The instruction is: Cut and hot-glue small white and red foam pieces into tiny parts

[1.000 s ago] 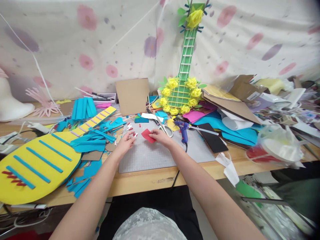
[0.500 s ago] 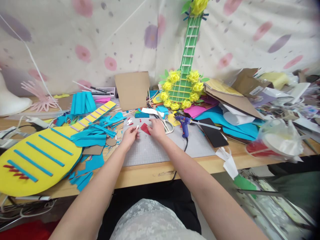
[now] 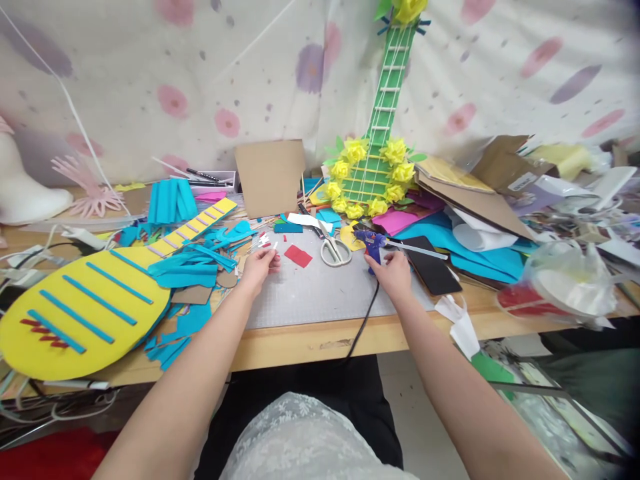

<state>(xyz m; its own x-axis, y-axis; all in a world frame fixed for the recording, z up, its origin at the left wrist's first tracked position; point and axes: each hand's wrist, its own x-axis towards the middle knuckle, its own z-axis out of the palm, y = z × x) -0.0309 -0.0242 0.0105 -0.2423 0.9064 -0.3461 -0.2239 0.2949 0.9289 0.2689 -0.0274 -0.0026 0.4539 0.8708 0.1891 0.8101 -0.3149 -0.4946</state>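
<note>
My left hand (image 3: pixel 260 270) is over the left part of the grey cutting mat (image 3: pixel 325 300), its fingertips pinched on a small white strip (image 3: pixel 275 246). My right hand (image 3: pixel 393 272) has its thumb and fingers closed at the handle of a blue hot glue gun (image 3: pixel 371 241), which has a long glue stick (image 3: pixel 420 249) out of its back. Between the hands lie a red paper rectangle (image 3: pixel 299 256) and a pair of scissors (image 3: pixel 334 251). Tiny red and white bits (image 3: pixel 263 241) sit just beyond my left hand.
At left lies a yellow paper guitar (image 3: pixel 75 313) with blue strips, beside blue scraps (image 3: pixel 185 273). A green paper guitar (image 3: pixel 383 133) with yellow flowers leans at the back. A black phone (image 3: pixel 433 267), a bagged red tub (image 3: pixel 550 293) and a cardboard sheet (image 3: pixel 270 177) are also on the table.
My right hand has left the red paper and moved right to the glue gun. The red paper stays on the mat. My left hand still pinches the white strip.
</note>
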